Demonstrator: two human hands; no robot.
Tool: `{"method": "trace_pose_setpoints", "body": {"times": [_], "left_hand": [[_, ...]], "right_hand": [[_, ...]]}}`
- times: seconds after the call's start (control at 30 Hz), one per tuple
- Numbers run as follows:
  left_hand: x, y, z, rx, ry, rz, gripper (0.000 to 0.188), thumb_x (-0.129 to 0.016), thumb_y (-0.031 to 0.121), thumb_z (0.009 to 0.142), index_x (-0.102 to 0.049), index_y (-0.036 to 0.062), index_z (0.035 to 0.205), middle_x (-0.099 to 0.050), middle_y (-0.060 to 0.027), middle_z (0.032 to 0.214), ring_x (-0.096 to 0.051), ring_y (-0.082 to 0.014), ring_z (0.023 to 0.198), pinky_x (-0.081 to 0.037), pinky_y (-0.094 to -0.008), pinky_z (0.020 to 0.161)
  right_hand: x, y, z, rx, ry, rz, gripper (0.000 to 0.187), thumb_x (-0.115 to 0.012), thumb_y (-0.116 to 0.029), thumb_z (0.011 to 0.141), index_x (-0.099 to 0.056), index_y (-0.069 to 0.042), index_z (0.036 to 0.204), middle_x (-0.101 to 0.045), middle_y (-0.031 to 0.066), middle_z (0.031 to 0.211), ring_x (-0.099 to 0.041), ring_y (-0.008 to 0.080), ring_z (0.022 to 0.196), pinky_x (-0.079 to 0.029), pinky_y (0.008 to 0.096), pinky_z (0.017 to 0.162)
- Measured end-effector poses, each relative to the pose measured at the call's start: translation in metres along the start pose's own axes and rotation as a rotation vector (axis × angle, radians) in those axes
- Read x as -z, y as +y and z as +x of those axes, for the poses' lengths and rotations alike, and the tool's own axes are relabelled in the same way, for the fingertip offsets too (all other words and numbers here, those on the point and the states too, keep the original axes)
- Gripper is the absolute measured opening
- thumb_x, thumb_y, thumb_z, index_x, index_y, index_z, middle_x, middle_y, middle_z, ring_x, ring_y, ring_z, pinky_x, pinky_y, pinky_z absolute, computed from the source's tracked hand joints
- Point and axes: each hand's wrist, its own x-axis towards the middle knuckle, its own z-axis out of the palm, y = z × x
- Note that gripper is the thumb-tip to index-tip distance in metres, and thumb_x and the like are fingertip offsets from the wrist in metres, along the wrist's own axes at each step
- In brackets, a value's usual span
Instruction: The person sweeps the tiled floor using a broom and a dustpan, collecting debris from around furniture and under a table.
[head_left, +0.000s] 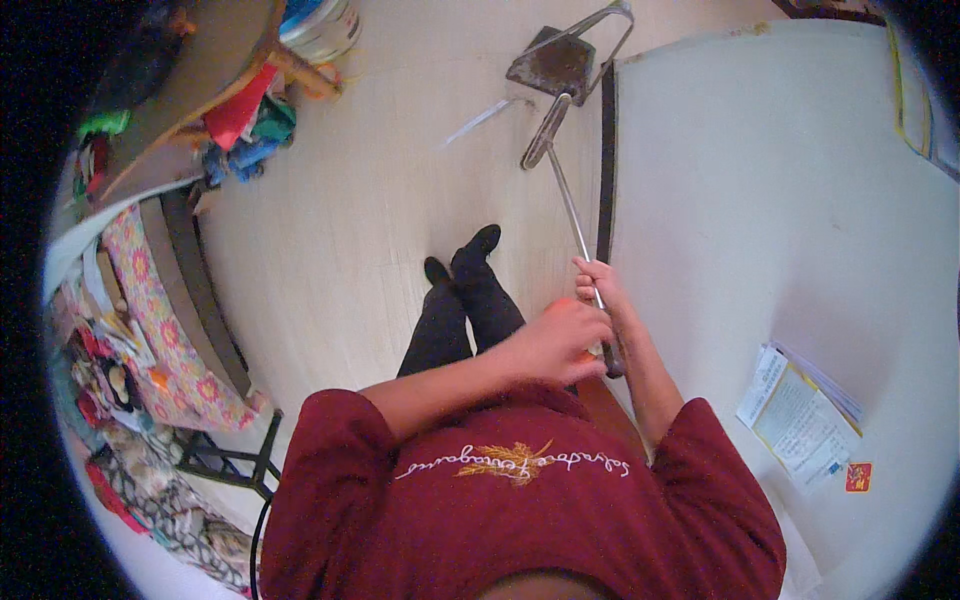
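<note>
The stick (pixel 570 200) is in both hands, its long axis slanting from a dark grip (pixel 614 362) beside the person's lap forward and a little left, down to the floor (pixel 330 230). Its far end carries a long flat head (pixel 546 132), set at an angle to the stick: the head's own long axis runs from near left to far right, its far tip overlapping the near edge of a dustpan (pixel 556 64) in this view. Whether the two touch, I cannot tell.

The right hand (pixel 600 284) is the farther along the stick, fingers curled around the shaft. The left hand (pixel 572 338) reaches across the body and is bent over the stick near the grip; its fingers are partly hidden, so I cannot tell how tightly it closes. Something orange (pixel 562 305) shows beside it.

The dustpan's wire handle (pixel 622 45) loops out to the far right. A pale strip (pixel 478 122) lies on the floor left of the head. To the right runs the dark base strip (pixel 607 170) of a white wall (pixel 740 200); the stick comes closest to that strip in view near the right hand.
</note>
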Motion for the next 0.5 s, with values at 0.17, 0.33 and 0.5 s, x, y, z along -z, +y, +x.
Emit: {"method": "trace_pose_setpoints", "body": {"times": [0.17, 0.33, 0.5], "left_hand": [[0.008, -0.015, -0.064, 0.391, 0.113, 0.080, 0.030, -0.057, 0.029, 0.074, -0.054, 0.0048, 0.091, -0.055, -0.0140, 0.087, -0.052, -0.0301, 0.084, -0.042, -0.0365, 0.073], [-0.002, -0.016, -0.140, 0.563, 0.155, 0.045, 0.028, -0.057, 0.029, 0.074, -0.054, 0.0041, 0.087, -0.055, -0.0132, 0.082, -0.054, -0.0278, 0.076, -0.044, -0.0355, 0.065], [-0.010, -0.018, -0.216, 0.775, 0.346, -0.078, 0.024, -0.054, 0.026, 0.076, -0.054, 0.0039, 0.085, -0.056, -0.0111, 0.080, -0.055, -0.0226, 0.074, -0.044, -0.0313, 0.066]], "right_hand": [[0.028, 0.027, -0.031, -0.027, 0.021, -0.344, 0.018, -0.049, -0.025, 0.082, -0.047, -0.007, 0.078, -0.041, -0.0011, 0.052, -0.039, 0.0069, 0.037, -0.034, 0.0232, 0.035], [0.054, 0.059, -0.008, 0.236, 0.232, -1.403, 0.032, -0.047, -0.030, 0.081, -0.050, 0.001, 0.075, -0.052, 0.0142, 0.061, -0.052, 0.0266, 0.052, -0.041, 0.0367, 0.046], [0.031, 0.080, 0.007, 0.346, 0.090, -1.598, 0.034, -0.044, -0.032, 0.083, -0.046, -0.003, 0.067, -0.043, 0.0039, 0.048, -0.046, 0.0157, 0.040, -0.038, 0.0321, 0.036]]}}
